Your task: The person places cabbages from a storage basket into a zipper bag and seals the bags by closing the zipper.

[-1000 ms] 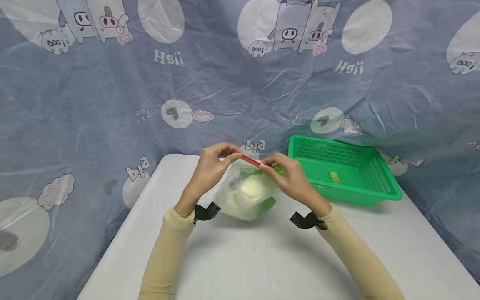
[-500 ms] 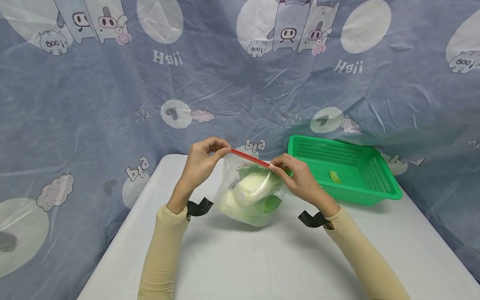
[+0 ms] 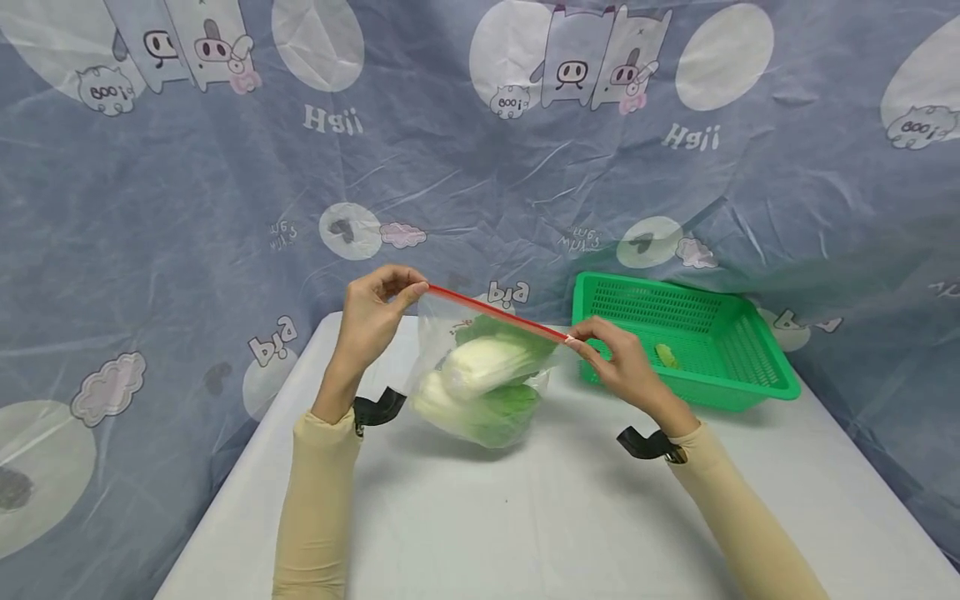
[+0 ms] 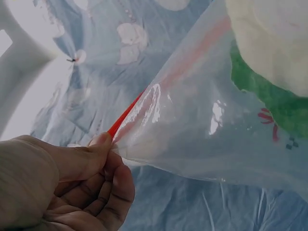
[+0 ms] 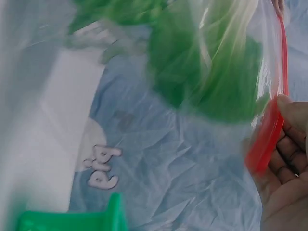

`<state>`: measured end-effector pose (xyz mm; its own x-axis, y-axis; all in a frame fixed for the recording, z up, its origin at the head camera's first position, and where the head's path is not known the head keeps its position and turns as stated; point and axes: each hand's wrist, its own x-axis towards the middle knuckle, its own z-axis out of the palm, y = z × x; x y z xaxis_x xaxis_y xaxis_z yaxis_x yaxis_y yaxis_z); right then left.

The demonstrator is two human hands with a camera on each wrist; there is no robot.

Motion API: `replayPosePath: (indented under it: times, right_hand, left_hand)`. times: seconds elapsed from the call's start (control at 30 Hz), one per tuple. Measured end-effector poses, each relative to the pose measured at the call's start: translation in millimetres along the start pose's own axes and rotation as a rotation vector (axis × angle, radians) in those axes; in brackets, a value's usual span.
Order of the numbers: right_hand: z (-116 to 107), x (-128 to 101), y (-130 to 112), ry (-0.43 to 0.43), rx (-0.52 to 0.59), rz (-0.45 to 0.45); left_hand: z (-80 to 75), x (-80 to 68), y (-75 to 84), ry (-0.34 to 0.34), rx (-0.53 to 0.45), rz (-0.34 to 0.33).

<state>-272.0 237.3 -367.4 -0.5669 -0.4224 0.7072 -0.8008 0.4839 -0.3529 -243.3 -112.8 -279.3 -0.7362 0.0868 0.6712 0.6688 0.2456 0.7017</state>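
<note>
Two hands hold the clear bag (image 3: 480,383) up by its red strip (image 3: 495,313). The left hand (image 3: 372,312) pinches one end of the strip between thumb and finger, with the other fingers curled in. The right hand (image 3: 618,367) pinches the other end the same way. Each grip is tight on the strip and has nothing else in it.

A second ago the hands were close together in the middle of the strip. Now they have slid far apart, out to the two corners. The strip is pulled long and straight between them, with the left end higher. It looks pressed flat all the way along, so the bag seems zipped shut now.

The bag hangs from the strip, and I cannot tell if its bottom touches the white desk (image 3: 525,517). Inside is a cabbage (image 3: 487,371), white and green. Near the right hand sits a green basket (image 3: 750,383) with one small green bit (image 3: 666,356) in it.
</note>
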Motion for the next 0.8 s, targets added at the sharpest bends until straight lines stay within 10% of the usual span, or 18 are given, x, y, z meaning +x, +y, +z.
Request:
replayPosePath:
  times: [0.6, 0.8]
  right_hand:
    - [-4, -11, 26, -0.036, 0.019, 0.208]
    - [-6, -4, 0, -0.013, 0.097, 0.244]
  left_hand:
    - [-11.3, 8.6, -23.3, 0.082, -0.014, -0.075]
    - [-9.0, 13.4, -59.4, 0.1, -0.015, -0.064]
